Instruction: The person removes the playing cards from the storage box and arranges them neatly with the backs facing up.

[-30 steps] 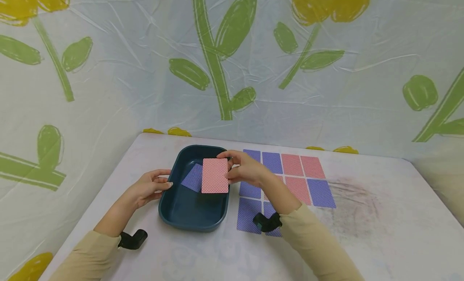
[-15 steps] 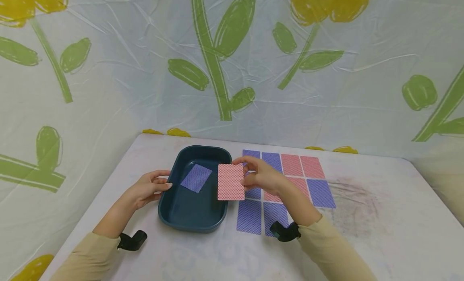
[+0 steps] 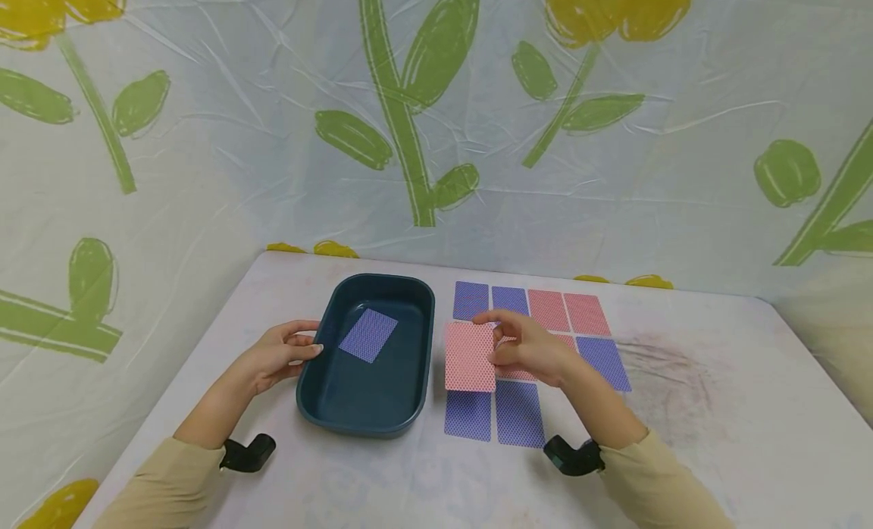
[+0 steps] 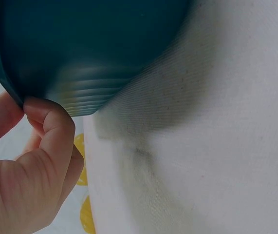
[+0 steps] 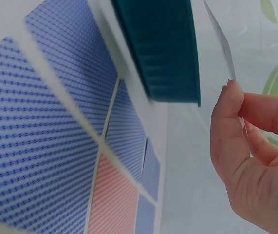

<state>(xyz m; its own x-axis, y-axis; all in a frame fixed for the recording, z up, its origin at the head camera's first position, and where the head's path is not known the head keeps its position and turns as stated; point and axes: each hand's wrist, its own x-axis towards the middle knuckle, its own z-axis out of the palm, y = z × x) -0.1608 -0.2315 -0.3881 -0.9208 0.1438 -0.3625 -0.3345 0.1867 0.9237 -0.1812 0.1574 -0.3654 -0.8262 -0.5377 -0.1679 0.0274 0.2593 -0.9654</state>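
My right hand (image 3: 530, 349) pinches a red-patterned playing card (image 3: 469, 358) by its right edge. The card hangs above the laid-out cards, just right of the dark teal tray (image 3: 364, 400). In the right wrist view the card (image 5: 223, 41) is seen nearly edge-on between thumb and fingers. My left hand (image 3: 278, 357) holds the tray's left rim; in the left wrist view, thumb and finger of this hand (image 4: 39, 156) pinch the rim. One blue-patterned card (image 3: 369, 336) lies slanted on the tray floor.
Several blue-backed and red-backed cards lie in rows right of the tray, such as a blue card (image 3: 603, 364) at the right end and a red card (image 3: 586, 314) at the back. The held card and right hand cover some. A flower-printed cloth (image 3: 273, 135) hangs behind the table.
My right hand has carried the red card rightward and a little toward me, from over the tray to over the card rows. The blue card in the tray is uncovered. My left hand stays put.
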